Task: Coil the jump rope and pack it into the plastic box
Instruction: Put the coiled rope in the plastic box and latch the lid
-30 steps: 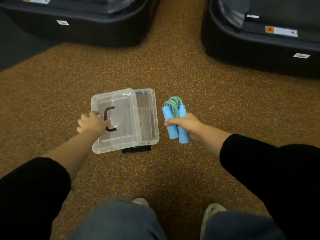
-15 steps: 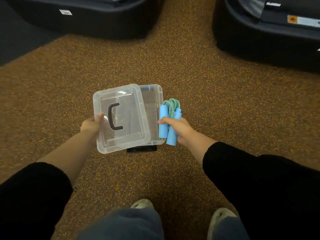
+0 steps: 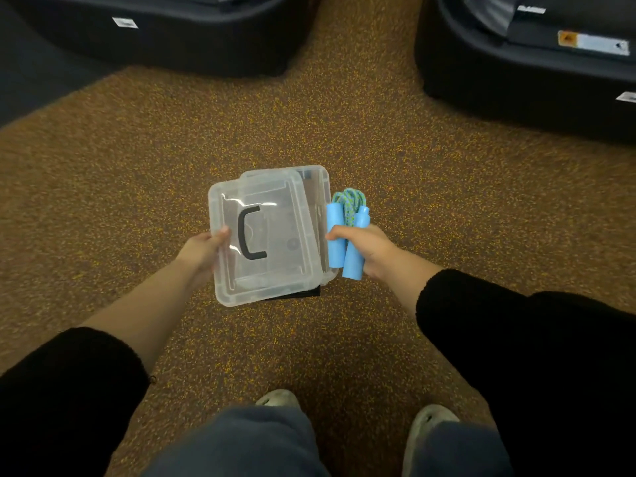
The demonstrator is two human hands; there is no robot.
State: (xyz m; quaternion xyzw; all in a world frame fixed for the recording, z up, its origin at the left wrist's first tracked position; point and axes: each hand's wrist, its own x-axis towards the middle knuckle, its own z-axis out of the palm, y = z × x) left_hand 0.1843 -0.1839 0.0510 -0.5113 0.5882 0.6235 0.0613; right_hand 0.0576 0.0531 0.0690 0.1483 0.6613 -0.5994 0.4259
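A clear plastic box (image 3: pixel 318 187) stands on the speckled brown floor. My left hand (image 3: pixel 203 251) grips the left edge of its clear lid (image 3: pixel 275 266), which has a black handle and is held above the box, covering most of it. My right hand (image 3: pixel 370 253) is closed around the coiled jump rope (image 3: pixel 347 232): two light blue handles side by side, with loops of blue-green cord sticking out at the far end. The rope is just to the right of the box's right edge.
Two large dark machine bases sit on the floor, one at the far left (image 3: pixel 172 32) and one at the far right (image 3: pixel 533 56). A flat black object (image 3: pixel 303 293) peeks out under the box's near edge. My knees and light shoes (image 3: pixel 432 420) fill the bottom.
My left hand shifted from the lid's top to its left edge and raised the lid over the box. My right hand brought the coiled rope closer to the box's right side.
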